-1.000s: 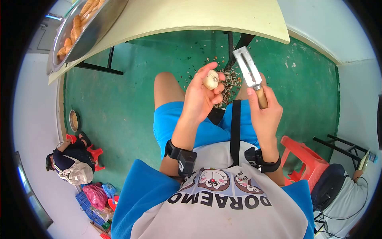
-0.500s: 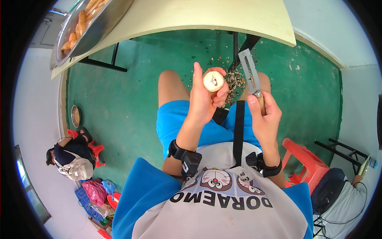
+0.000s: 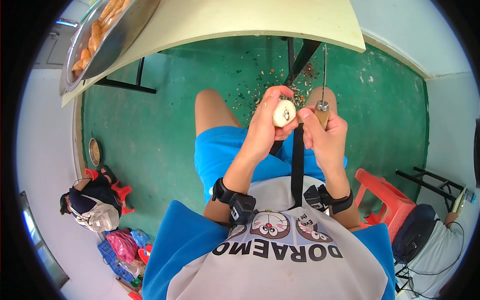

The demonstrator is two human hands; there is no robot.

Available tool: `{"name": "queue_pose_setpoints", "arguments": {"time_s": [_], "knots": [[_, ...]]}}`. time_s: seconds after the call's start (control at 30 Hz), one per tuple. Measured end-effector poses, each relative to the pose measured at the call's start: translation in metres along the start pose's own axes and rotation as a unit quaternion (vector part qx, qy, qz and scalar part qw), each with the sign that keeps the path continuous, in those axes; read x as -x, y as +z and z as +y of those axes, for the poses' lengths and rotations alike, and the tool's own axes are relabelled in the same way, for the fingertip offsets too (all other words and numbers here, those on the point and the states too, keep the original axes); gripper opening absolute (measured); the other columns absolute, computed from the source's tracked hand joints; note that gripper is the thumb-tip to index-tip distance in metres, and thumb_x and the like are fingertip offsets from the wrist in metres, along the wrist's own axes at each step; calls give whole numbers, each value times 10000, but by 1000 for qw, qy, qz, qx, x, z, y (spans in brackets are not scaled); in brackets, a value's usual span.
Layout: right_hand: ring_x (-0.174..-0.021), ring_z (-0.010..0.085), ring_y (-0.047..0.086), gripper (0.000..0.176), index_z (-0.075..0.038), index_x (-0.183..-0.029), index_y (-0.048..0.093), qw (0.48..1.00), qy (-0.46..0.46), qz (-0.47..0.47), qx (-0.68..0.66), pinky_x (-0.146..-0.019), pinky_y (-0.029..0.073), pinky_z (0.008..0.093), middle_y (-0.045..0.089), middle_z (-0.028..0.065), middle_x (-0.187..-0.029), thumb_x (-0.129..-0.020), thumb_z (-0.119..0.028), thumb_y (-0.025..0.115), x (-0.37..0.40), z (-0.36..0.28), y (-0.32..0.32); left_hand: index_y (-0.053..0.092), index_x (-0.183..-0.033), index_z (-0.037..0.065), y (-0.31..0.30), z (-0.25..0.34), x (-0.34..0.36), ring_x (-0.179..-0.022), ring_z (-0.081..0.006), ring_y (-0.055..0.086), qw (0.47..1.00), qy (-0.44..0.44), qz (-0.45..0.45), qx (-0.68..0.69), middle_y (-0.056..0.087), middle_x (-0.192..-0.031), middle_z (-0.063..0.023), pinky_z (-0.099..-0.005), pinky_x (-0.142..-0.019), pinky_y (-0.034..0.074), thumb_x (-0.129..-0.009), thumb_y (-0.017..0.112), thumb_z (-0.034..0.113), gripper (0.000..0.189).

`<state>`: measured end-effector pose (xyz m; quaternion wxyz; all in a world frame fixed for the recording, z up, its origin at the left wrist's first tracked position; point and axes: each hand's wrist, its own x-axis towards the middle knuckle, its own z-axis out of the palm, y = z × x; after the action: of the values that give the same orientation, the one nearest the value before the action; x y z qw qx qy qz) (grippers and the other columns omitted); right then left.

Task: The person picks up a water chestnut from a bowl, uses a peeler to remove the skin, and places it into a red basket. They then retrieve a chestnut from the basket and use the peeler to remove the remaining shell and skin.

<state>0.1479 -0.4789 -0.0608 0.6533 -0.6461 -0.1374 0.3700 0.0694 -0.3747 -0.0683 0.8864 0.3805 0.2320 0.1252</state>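
Note:
A pale, round peeled piece (image 3: 284, 113) with dark marks in its middle is held in my left hand (image 3: 269, 117), whose fingers wrap round its far side. My right hand (image 3: 325, 131) grips the wooden handle of a metal peeler (image 3: 324, 80). The peeler's blade points away from me and shows edge-on, just right of the piece. The two hands are close together above my lap. Part of the piece's underside is hidden by my left fingers.
A pale table (image 3: 240, 17) spans the far side, with a metal bowl (image 3: 115, 45) of orange-brown roots at its left. Scraps (image 3: 257, 92) litter the green floor. A red stool (image 3: 382, 200) stands right. A person (image 3: 92, 200) sits left; another person (image 3: 440, 260) is at right.
My left hand has moved right and turned with the piece. The peeler in my right hand has rotated from flat-on to edge-on, and the hands are closer together.

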Motion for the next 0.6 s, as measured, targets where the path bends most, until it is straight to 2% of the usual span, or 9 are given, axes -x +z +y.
{"name": "queue_pose_setpoints", "arguments": {"time_s": [0.13, 0.23, 0.3, 0.4, 0.53, 0.6], "knots": [[-520, 34, 507, 101, 7, -848, 570, 1000, -25, 16, 6, -450, 379, 153, 561, 4, -631, -781, -68, 573, 2, -4, 7, 413, -989, 107, -1, 0, -1, -415, -50, 284, 1000, 7, 0, 17, 397, -518, -9, -190, -358, 181, -889, 280, 429, 363], [-596, 44, 547, 145, 7, -911, 570, 995, -62, -15, -72, -497, 417, 161, 593, 32, -706, -774, -42, 576, 4, -9, 12, 430, -978, 97, 0, 0, -1, -416, -49, 310, 1000, 1, 7, 15, 422, -545, -8, -192, -352, 195, -887, 281, 439, 385], [-679, 53, 560, 220, 8, -977, 559, 996, -68, -40, -48, -567, 446, 173, 605, 47, -777, -763, -33, 593, 5, -10, 13, 447, -962, 79, 1, 0, -1, -417, -47, 333, 1000, 1, 21, 11, 457, -593, -5, -185, -350, 216, -884, 281, 448, 413], [-720, 54, 554, 274, 3, -1017, 553, 997, -60, -55, 0, -610, 451, 182, 604, 46, -810, -756, -54, 612, 4, -6, 12, 454, -950, 65, -2, -1, -1, -420, -44, 340, 1000, 8, 14, -7, 492, -643, -6, -180, -349, 229, -884, 285, 450, 426], [-726, 53, 552, 236, 5, -967, 567, 996, -74, -44, 32, -620, 451, 183, 603, 42, -809, -750, -70, 624, 3, -6, 10, 452, -950, 56, -3, -3, -1, -433, -36, 346, 1000, 6, -7, -8, 515, -675, -16, -171, -358, 238, -884, 275, 458, 444], [-635, 33, 530, 182, -3, -900, 579, 993, -87, -28, 69, -541, 434, 170, 587, 23, -732, -754, -100, 627, 2, -7, 10, 437, -971, 54, 5, -8, -1, -460, -31, 366, 987, 80, 44, -136, 516, -685, -19, -166, -370, 245, -888, 266, 451, 440]]}}
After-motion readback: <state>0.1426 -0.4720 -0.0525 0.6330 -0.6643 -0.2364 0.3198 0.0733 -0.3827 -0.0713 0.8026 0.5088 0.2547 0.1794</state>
